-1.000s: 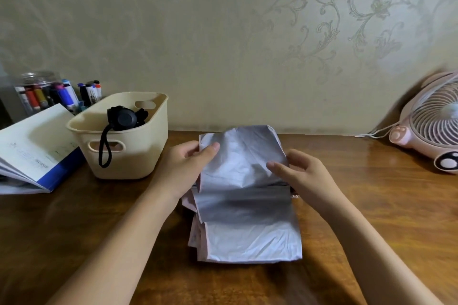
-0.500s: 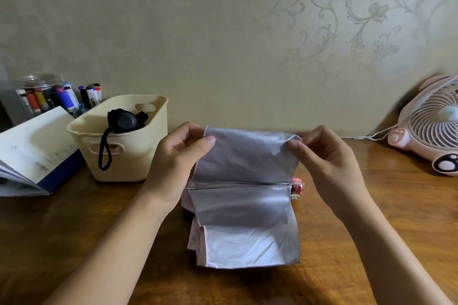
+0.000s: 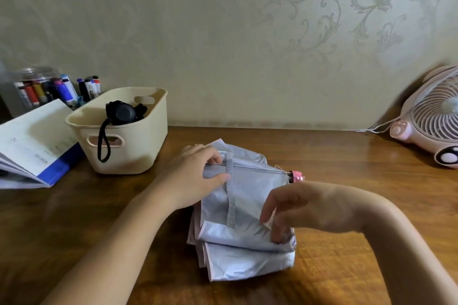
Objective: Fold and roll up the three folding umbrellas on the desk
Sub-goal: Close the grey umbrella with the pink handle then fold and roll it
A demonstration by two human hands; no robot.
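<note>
A silver-grey folding umbrella [image 3: 250, 195] with pink edging lies flat on the wooden desk [image 3: 347, 163], its panels stacked in layers and its pink tip [image 3: 296, 176] pointing right. A grey strap [image 3: 230, 195] runs down over the top panel. My left hand [image 3: 195, 176] grips the umbrella's left end near the strap's top. My right hand [image 3: 290, 208] presses its fingertips onto the lower right of the top panel. A black folded umbrella [image 3: 123, 113] stands in the cream basket [image 3: 138, 141], its wrist loop hanging over the rim.
An open book with a blue cover [image 3: 32, 146] lies at the left, with a jar of markers [image 3: 52, 89] behind it. A pink desk fan [image 3: 431, 119] stands at the right edge against the wall. Bare desk shows on both sides of the umbrella.
The raised panel has been folded down toward me and now lies flat with the strap on top. My right hand dropped from the upper right corner to the lower right.
</note>
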